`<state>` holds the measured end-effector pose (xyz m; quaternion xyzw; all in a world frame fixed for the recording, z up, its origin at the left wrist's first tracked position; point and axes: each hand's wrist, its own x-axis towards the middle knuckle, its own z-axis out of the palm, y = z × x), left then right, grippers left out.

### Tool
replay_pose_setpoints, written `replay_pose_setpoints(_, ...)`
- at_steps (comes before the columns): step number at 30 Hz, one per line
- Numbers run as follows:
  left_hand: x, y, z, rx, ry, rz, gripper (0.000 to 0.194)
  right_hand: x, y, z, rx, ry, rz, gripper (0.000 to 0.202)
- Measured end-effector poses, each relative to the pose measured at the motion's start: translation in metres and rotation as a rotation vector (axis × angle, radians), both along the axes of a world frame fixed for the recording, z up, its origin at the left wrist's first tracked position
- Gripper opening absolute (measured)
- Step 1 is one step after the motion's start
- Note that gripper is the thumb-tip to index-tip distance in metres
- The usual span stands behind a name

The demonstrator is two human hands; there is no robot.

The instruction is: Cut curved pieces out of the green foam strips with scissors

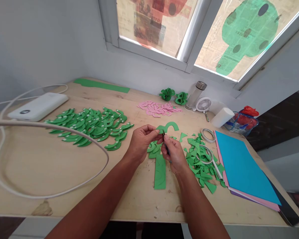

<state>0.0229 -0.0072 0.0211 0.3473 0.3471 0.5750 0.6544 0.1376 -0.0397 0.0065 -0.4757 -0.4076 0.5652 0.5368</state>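
Note:
My left hand (141,141) pinches a wavy strip of green paper (171,125) between thumb and fingers. Small dark scissors (167,150) are gripped in my right hand (176,155), their tips against the strip close to my left fingertips. Beneath my hands lie several green curved cutouts (153,150), partly covered by them. A green paper rectangle (160,172) with curved lines on it rests just nearer to me. To the right of my right hand is a heap of green paper scraps (201,161), with a white-handled magnifying glass (217,169) on top.
Green paper arcs (89,124) are piled at left, near a power bank (40,107) and a looping white cable (72,192). Pink cutouts (159,108) lie behind. A tape roll (208,135), coloured sheets (246,166), small fan (203,104) and bottle (197,94) occupy the right.

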Motion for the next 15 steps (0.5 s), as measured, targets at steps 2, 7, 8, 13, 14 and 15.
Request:
replay_pose_setpoints(2, -0.0001, -0.0002, 0.0007, 0.002, 0.004, 0.003, 0.02, -0.0002, -0.0003, 0.0005, 0.001, 0.001, 0.0, 0.045)
replay_pose_setpoints(7, 0.0002, 0.0, 0.0018, 0.01, 0.001, -0.003, 0.021, -0.0001, 0.0, 0.0002, 0.005, -0.004, 0.006, 0.046)
replay_pose_setpoints(8, 0.0003, 0.0, 0.0017, 0.013, 0.0, -0.006, 0.02, 0.0, 0.0001, -0.0002, 0.005, -0.002, 0.005, 0.046)
replay_pose_setpoints(13, -0.0002, 0.0007, 0.0003, 0.04, -0.005, -0.017, 0.017, 0.0004, 0.001, -0.0023, -0.002, 0.006, -0.003, 0.047)
replay_pose_setpoints(14, -0.0004, 0.0008, 0.0, 0.041, -0.002, -0.021, 0.017, 0.0004, 0.0012, -0.0026, -0.004, 0.004, -0.005, 0.047)
replay_pose_setpoints(15, -0.0005, 0.0009, -0.0003, 0.04, 0.001, -0.024, 0.017, 0.0005, 0.0014, -0.0029, -0.006, 0.002, -0.007, 0.047)
